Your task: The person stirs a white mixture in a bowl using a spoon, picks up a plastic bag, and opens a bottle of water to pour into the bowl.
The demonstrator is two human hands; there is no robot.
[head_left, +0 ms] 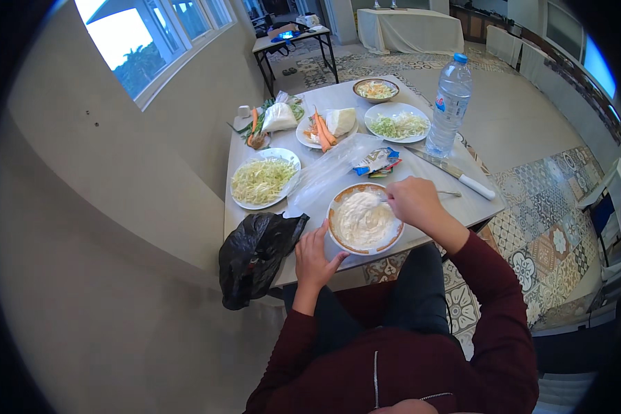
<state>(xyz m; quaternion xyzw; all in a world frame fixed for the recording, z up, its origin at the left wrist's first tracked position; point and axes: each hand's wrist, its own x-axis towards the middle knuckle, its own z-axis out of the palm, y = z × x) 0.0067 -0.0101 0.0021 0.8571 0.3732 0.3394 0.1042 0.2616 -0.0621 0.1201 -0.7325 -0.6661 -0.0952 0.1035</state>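
A white bowl [333, 238] with an orange-brown patterned rim stands near the table's front edge, holding a thick creamy white mixture [360, 224]. My left hand [315, 257] steadies it, fingers along the left side and thumb on the near rim. My right hand [414, 201] is closed round a metal utensil, probably a spoon, whose lower end [382, 199] dips into the mixture. A thin metal handle [451, 194] shows right of that hand; whether it is the same utensil I cannot tell. Behind the bowl lie colourful sachets [377, 161] and a clear plastic bag [317, 181].
A black plastic bag [255, 255] overhangs the left corner. Around the table stand plates of shredded cabbage [261, 181], carrots [322, 130] and shredded greens [398, 125], and a salad bowl [376, 90]. A white-handled knife [472, 183] lies right, near a tall water bottle [450, 107].
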